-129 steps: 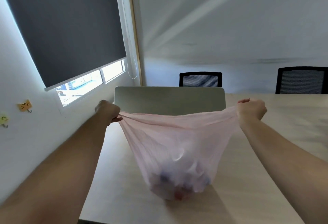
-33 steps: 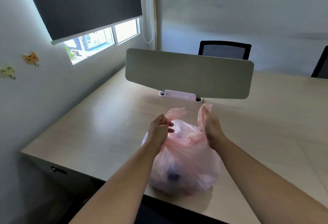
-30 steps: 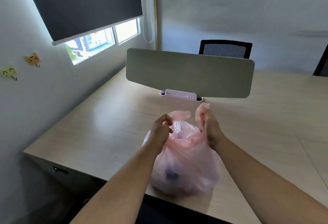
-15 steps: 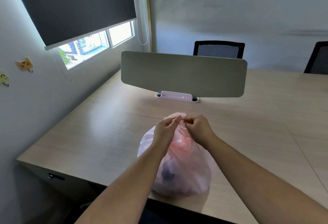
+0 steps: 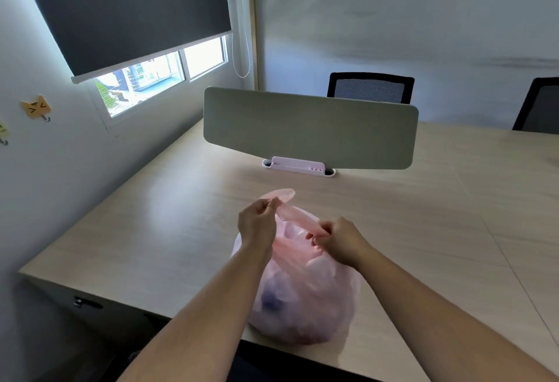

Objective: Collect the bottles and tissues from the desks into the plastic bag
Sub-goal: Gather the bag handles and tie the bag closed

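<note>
Since the previous frame, both hands have drawn apart, stretching a twisted strip of the bag's top between them. Pink plastic bag (image 5: 305,297) rests on the desk (image 5: 157,230) at its near edge, directly beneath the hands, with dark contents dimly visible inside. Right hand (image 5: 341,241) is closed, pinching the strip's near end. Left hand (image 5: 257,224), slightly farther, pinches the other end between fingertips. Beyond the hands stands a grey divider panel (image 5: 311,127); behind it, a black chair (image 5: 370,88).
</note>
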`<state>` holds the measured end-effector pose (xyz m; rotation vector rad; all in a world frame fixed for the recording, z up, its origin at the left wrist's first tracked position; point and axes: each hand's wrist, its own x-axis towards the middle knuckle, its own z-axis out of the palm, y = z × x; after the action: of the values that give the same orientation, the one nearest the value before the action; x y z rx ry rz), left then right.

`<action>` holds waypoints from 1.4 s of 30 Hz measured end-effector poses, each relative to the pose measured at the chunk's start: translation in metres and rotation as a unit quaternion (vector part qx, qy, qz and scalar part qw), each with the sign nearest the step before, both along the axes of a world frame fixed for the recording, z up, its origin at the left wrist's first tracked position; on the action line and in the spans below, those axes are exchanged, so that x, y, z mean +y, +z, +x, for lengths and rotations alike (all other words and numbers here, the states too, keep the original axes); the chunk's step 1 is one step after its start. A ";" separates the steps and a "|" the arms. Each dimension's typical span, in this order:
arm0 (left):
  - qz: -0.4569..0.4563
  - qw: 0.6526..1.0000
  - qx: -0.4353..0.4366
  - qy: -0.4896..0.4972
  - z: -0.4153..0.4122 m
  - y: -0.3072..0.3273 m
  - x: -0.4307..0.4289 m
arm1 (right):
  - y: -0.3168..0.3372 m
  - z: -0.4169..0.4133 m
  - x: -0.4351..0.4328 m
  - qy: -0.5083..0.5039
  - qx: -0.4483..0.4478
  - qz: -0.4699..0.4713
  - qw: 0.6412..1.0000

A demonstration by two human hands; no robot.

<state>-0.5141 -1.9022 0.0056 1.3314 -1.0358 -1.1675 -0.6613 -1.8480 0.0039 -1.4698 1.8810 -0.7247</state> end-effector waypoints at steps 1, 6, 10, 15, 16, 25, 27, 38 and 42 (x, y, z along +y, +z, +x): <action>0.006 1.000 0.012 0.004 0.004 -0.002 -0.002 | -0.003 -0.005 0.002 -0.004 -0.005 0.007 1.000; -0.006 1.000 0.015 -0.022 0.006 -0.003 -0.001 | -0.012 -0.009 0.007 -0.038 -0.102 0.006 0.994; -0.021 0.998 -0.012 -0.053 0.004 -0.007 0.000 | 0.003 -0.006 0.004 -0.038 -0.279 -0.059 0.958; -0.010 0.980 -0.031 -0.195 -0.003 -0.006 0.009 | 0.008 0.003 -0.004 -0.094 -0.361 -0.074 0.925; -0.008 0.969 -0.068 -0.236 -0.004 -0.008 0.010 | 0.007 0.003 -0.005 -0.081 -0.309 -0.073 0.945; 0.014 0.978 -0.061 -0.199 -0.021 -0.007 0.011 | -0.001 0.016 -0.005 0.111 0.164 -0.066 0.978; 0.043 0.972 0.041 -0.225 -0.022 -0.007 0.012 | -0.003 0.015 -0.004 0.114 0.164 -0.069 0.977; -0.128 0.867 -0.294 -0.382 -0.001 0.002 -0.001 | 0.000 -0.009 -0.003 0.001 -0.176 -0.014 0.984; -0.295 0.736 -0.509 -0.333 0.006 -0.004 0.002 | 0.002 -0.012 -0.006 -0.040 -0.227 0.001 0.973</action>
<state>-0.5082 -1.9004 0.0018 1.0252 -2.5964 -0.3445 -0.6730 -1.8535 0.0059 -1.1111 1.5894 -1.0012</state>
